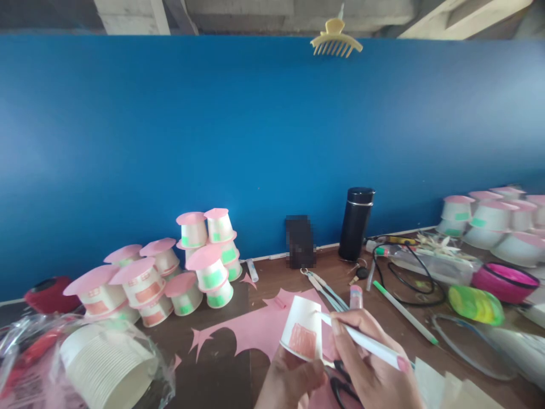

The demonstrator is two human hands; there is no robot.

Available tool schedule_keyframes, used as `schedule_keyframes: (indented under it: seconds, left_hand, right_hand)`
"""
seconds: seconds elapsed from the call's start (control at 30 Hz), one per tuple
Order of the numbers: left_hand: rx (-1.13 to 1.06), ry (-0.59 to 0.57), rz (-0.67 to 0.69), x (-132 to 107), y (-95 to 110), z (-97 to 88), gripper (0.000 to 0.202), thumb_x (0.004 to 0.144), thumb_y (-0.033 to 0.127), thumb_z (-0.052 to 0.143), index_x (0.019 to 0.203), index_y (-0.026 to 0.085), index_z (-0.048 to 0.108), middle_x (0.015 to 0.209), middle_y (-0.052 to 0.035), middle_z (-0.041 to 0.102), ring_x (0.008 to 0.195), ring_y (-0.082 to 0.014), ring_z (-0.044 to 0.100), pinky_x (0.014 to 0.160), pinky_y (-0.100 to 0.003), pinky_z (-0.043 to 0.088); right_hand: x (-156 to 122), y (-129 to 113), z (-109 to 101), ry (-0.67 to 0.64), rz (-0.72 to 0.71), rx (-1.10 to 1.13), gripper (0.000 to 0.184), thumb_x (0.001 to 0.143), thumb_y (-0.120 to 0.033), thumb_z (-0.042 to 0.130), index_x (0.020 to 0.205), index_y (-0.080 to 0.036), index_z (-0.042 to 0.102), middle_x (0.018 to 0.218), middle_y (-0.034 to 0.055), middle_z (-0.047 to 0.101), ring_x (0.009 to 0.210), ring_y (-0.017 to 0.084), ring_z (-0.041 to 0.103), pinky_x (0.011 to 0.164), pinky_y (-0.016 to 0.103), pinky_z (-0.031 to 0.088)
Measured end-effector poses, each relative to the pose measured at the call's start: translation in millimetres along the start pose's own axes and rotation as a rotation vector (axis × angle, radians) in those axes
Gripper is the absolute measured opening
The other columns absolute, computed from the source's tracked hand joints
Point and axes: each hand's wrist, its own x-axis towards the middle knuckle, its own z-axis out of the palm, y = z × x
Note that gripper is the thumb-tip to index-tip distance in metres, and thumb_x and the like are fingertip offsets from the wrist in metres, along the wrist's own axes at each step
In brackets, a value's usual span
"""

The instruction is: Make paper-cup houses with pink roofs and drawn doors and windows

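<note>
Paper cup (302,328) handheld, stacked cups (106,363) in bag (166,378)

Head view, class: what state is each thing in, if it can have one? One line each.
Paper cup: held in left hand, partly coloured
White marker: in right hand, tip at cup
Black scissors: partly hidden, open or shut unclear
Pink paper: cut, edges scalloped
Black tumbler: upright, lid on
Bagged cups: nested, tipped sideways
Green marker: lying flat
Pink-topped cups: mostly stacked

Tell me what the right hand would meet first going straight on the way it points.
Most likely the white cup in the left hand: the pen in the right hand aims at it, tip close or touching; this one view leaves the gap unclear.
</note>
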Motion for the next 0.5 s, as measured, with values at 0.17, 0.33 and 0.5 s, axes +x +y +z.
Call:
schedule_keyframes:
  seconds: [0.17, 0.33, 0.5]
  left_hand:
    - [-0.006, -0.005, -0.011, -1.3, 1.7, 0.4, 0.04, 0.055, 0.029, 0.085, 0.09, 0.015, 0.072, 0.073, -0.0059, 0.069, 0.072, -0.0193, 0.06, 0.069, -0.027, 0.037]
    - [0.008, 0.011, -0.013, 0.1, -0.5, -4.2, 0.041, 0.056, 0.028, 0.085, 0.092, 0.015, 0.072, 0.073, -0.005, 0.068, 0.065, -0.0152, 0.057, 0.067, -0.026, 0.036]
    - [0.002, 0.004, -0.007, -0.6, 0.8, -2.8, 0.04, 0.055, 0.027, 0.085, 0.092, 0.015, 0.073, 0.075, -0.0046, 0.068, 0.065, -0.014, 0.055, 0.067, -0.026, 0.036]
  right_hand:
    - [-1.0, 1.5, 0.6, -0.003, 0.011, 0.004, 0.016, 0.091, -0.037, 0.051, 0.085, -0.023, 0.058, 0.063, -0.0028, 0.06, 0.048, 0.011, 0.056, 0.041, 0.019, 0.039]
    - [-0.8, 1.6, 0.5, -0.006, 0.007, -0.003, 0.016, 0.091, -0.037, 0.051, 0.085, -0.023, 0.057, 0.063, -0.0031, 0.06, 0.048, 0.01, 0.055, 0.04, 0.019, 0.038]
    - [-0.3, 1.2, -0.6, -0.007, -0.011, -0.024, 0.016, 0.091, -0.036, 0.051, 0.085, -0.023, 0.057, 0.064, -0.0031, 0.06, 0.047, 0.01, 0.054, 0.042, 0.019, 0.039]
